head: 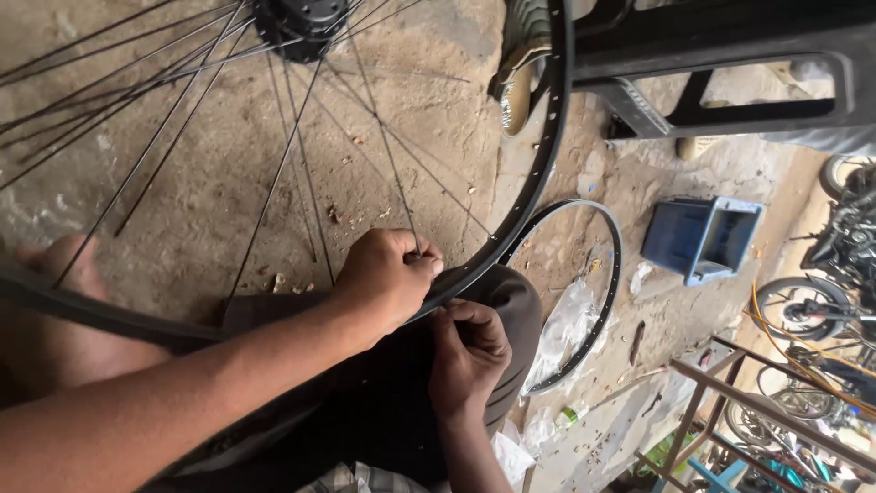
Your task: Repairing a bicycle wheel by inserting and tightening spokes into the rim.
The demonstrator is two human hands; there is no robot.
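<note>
The wheel rim [538,196] was black, its thin spokes [283,173] dark with a dull metal glint, and the hub [301,26] black too. A second bare rim [610,301] on the floor [182,192] was black against dusty tan-brown ground. The crate [701,239] was blue. The trousers [383,411] were dark brown-black. The plastic sheet [561,333] was clear-white. The frame [730,402] was rusty brown.

The bare dirt floor [228,173] carries everything, strewn with small chips and scraps. Just right of the fingers [456,315] a spare black rim [613,274] lies flat on it, with crumpled clear plastic [561,329] inside its ring. Farther right sits a blue plastic crate [701,239], tipped on its side.
</note>
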